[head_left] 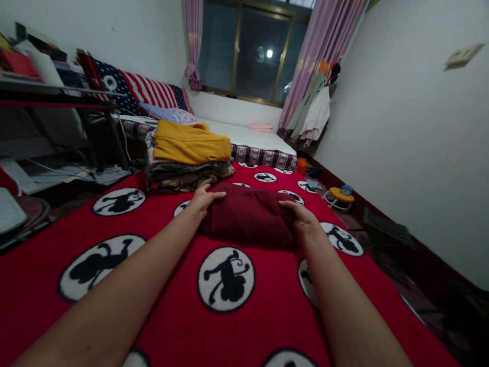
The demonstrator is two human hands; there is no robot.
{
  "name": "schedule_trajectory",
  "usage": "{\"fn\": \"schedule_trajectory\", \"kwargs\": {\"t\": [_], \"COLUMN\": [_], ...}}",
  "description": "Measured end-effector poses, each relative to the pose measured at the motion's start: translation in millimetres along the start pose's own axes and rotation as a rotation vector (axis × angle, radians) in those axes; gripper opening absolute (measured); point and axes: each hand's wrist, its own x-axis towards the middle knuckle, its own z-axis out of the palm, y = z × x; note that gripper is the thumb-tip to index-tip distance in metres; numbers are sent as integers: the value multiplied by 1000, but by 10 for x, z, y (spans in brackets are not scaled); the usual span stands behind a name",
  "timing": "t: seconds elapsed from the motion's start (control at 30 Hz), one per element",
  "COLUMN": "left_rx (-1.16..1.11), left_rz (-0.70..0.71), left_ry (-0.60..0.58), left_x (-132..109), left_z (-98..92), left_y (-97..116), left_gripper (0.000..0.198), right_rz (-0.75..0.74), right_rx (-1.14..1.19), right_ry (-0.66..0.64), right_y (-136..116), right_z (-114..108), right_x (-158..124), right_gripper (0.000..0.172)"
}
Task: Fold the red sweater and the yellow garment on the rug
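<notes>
1. Pressing down on a folded maroon cloth (248,216) lying on the red blanket (160,300), just in front of the pile (187,163).
2. Left hand (202,200) resting flat on the cloth's left end, fingers spread, not clamped; likely pinning the fold.
3. Right hand (301,216) cupping the right end, fingers curled over the edge, loosely closed on it; likely squaring the bundle.
4. Pile topped by a yellow garment (191,142), stacked neatly near the mattress (248,137).

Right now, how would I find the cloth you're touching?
Find the big red blanket with black-and-white circles. Mid-blanket lies a folded dark maroon cloth bundle, the left hand and right hand on its ends. The stack of folded clothes behind has yellow on top.
</notes>
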Motion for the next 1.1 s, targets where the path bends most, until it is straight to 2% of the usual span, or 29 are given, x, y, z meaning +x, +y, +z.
{"fn": "schedule_trajectory", "kwargs": {"t": [0.03, 0.1, 0.2, 0.27, 0.33, 0.43, 0.47, 0.5, 0.57, 0.63, 0.67, 0.77, 0.83, 0.93, 1.03, 1.1], "left_rx": [-82, -204, -285, -267, -206, -22, 59, 136, 250, 297, 313, 425, 529, 691, 896, 997], "left_rz": [-10, 74, 400, 480, 386, 89, -5, -79, -135, -48, 31, 299, 460, 660, 775, 767], "left_ry": [-14, -21, -110, -168, -269, -578, -690, -770, -812, -709, -636, -489, -490, -572, -607, -579], "left_x": [-32, -112, -219, -259, -271, -244, -226, -205, -163, -128, -119, -151, -222, -357, -462, -513], "left_z": [16, 56, 74, 17, -102, -322, -378, -414, -412, -314, -240, 7, 144, 275, 342, 372], "left_y": [105, 375, 780, 927, 934, 762, 687, 614, 486, 391, 356, 292, 278, 269, 239, 211], "left_gripper": [84, 80, 71, 55, 40, 32, 33, 34, 38, 40, 40, 35, 35, 37, 28, 32], "right_rz": [-74, -347, -787, -885, -787, -491, -432, -409, -451, -517, -539, -582, -612, -675, -717, -645], "right_rx": [14, 81, 186, 135, 10, -171, -184, -163, -32, 109, 155, 175, 72, -229, -513, -618], "right_ry": [29, 123, 180, 149, 15, -267, -280, -226, 14, 231, 278, 227, 143, 28, 41, 91], "right_y": [-60, -210, -428, -471, -383, -102, -15, 50, 93, 29, -25, -185, -235, -189, -35, 80], "right_z": [8, 38, 37, -50, -206, -472, -545, -604, -673, -669, -640, -462, -306, -109, -31, -41], "right_x": [-29, -95, -190, -225, -218, -122, -74, -24, 65, 113, 114, 34, -49, -107, -26, 73], "right_gripper": [16, 22, 38, 42, 40, 40, 41, 39, 31, 22, 20, 20, 20, 20, 20, 24]}}
